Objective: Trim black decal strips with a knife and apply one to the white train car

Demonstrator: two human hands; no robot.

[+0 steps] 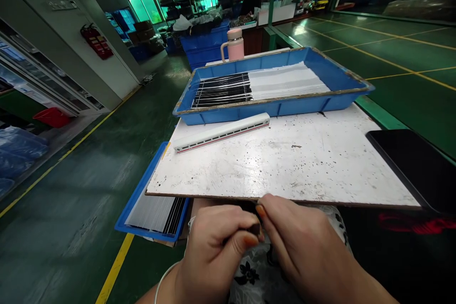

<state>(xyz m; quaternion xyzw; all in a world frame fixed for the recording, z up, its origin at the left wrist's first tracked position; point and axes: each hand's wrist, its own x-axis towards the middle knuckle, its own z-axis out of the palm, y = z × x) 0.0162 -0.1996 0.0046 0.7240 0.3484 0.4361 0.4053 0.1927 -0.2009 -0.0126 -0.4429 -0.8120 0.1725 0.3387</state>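
My left hand (223,242) is closed in a pinch in front of the table's near edge, with a small brownish bit at its fingertips that I cannot make out. Close beside it, my right hand (301,235) is closed too, fingers curled and thumb pressed in; whatever it holds is hidden. Orange stains show on the fingertips of both. Beyond them, a white model train car (224,133) with a row of dark windows and a red stripe lies at a slant on the white tabletop (249,166).
A blue tray (231,113) of white and black strips stands at the table's back, a pink mug (235,47) behind it. A dark phone-like slab (416,164) lies at the right edge. Lower left sits another blue tray (142,194) with similar strips. People sit farther back.
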